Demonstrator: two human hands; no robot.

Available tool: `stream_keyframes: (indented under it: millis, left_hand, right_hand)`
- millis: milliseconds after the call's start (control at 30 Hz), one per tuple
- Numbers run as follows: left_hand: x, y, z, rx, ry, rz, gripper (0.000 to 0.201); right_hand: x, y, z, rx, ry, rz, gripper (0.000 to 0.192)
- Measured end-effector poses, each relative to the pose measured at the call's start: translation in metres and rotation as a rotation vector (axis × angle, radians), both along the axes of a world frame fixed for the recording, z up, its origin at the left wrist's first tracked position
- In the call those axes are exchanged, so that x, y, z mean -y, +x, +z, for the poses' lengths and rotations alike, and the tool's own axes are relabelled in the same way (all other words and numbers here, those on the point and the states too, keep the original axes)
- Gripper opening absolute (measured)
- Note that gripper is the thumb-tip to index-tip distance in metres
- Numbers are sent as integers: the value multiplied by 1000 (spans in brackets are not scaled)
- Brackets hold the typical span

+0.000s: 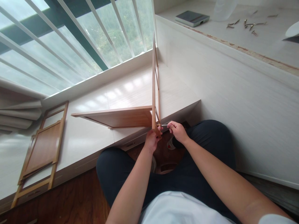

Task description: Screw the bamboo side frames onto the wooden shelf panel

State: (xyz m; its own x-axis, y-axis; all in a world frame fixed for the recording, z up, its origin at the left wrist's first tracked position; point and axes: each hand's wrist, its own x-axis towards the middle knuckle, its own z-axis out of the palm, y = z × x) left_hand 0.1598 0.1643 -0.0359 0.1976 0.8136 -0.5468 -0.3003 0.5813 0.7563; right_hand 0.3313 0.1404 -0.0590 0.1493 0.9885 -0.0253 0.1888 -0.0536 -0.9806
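Note:
An upright wooden frame (154, 81) stands on edge on the white platform (93, 137), joined at right angles to a flat wooden shelf panel (121, 117). My left hand (151, 140) grips the frame's lower near corner. My right hand (178, 131) pinches a thin metal tool (164, 125) whose tip points into that corner; whether it is a hex key or a screwdriver I cannot tell. Both hands sit just above my knees in dark trousers.
Another wooden frame with a panel (40, 149) lies flat at the left of the platform. A barred window (70, 40) runs behind. On the white desk top at the upper right lie several loose screws (247, 24), a grey device (192, 18) and clear plastic (223, 9).

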Motion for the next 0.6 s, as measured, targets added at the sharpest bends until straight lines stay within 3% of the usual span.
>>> stream_keyframes:
  millis: [600]
  left_hand:
    - [0,0,2,7,0,4,48]
  right_hand:
    - [4,-2,-2,21,67,14,35]
